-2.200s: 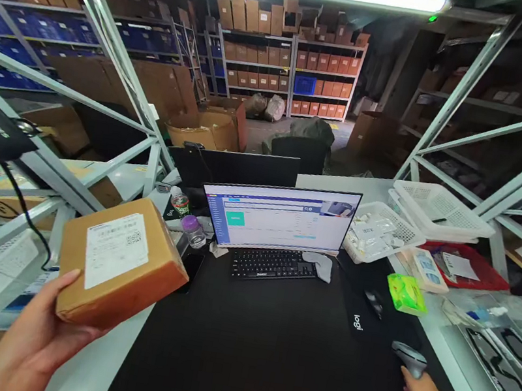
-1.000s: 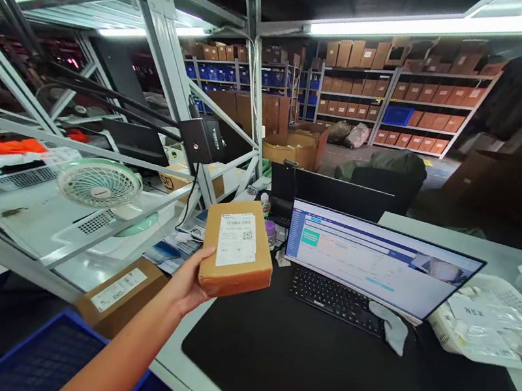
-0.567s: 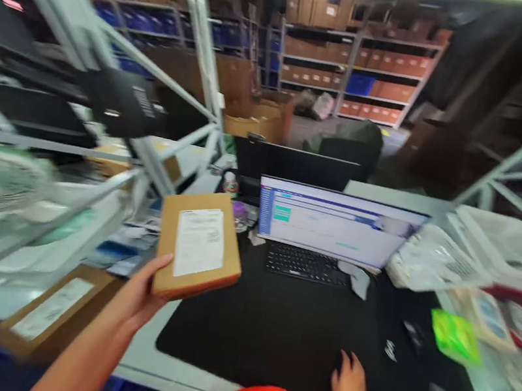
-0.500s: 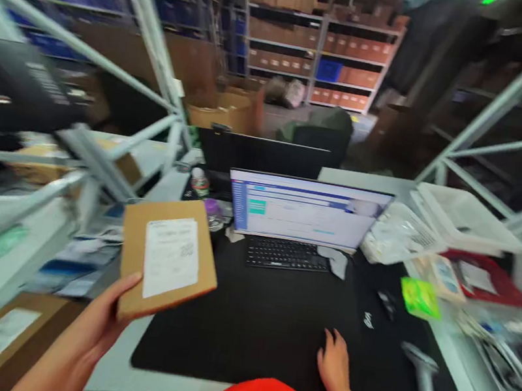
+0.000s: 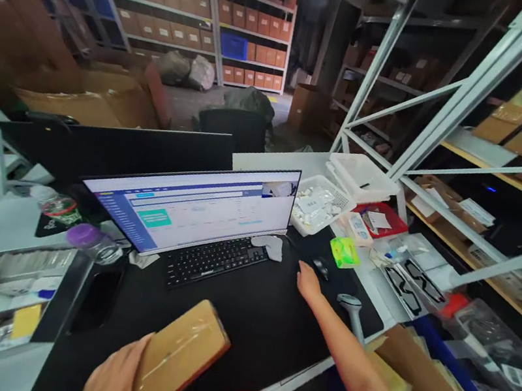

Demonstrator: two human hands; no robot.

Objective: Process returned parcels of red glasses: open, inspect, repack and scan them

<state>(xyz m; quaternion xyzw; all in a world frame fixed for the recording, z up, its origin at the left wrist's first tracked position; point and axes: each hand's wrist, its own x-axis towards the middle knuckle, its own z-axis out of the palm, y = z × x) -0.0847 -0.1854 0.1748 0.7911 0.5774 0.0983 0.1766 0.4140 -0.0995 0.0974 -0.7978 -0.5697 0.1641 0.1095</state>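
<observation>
My left hand (image 5: 114,374) is wrapped round a small cardboard box (image 5: 183,356) at the bottom of the view, low over the black desk mat (image 5: 253,310). The box is tilted, with a strip of clear tape shining on the side that faces me; its white label is out of sight. Out at the mat's right part, my right hand (image 5: 309,282) rests with its fingers drawn together. Whatever lies under those fingers is hidden. Just beyond them is a black computer mouse (image 5: 321,269), and nearer to me a grey barcode scanner (image 5: 352,312).
A lit monitor (image 5: 204,209) stands behind a black keyboard (image 5: 218,258). Left are a purple-capped jar (image 5: 95,243) and a phone (image 5: 97,298). Right are a white basket (image 5: 321,205), a green packet (image 5: 344,253) and a red tray (image 5: 380,221). Metal frame bars (image 5: 428,109) rise at the right.
My view has swung right. The box has come down toward me and turned, so its label no longer shows. My right hand has reached forward to beside the mouse, over where a small white piece lay.
</observation>
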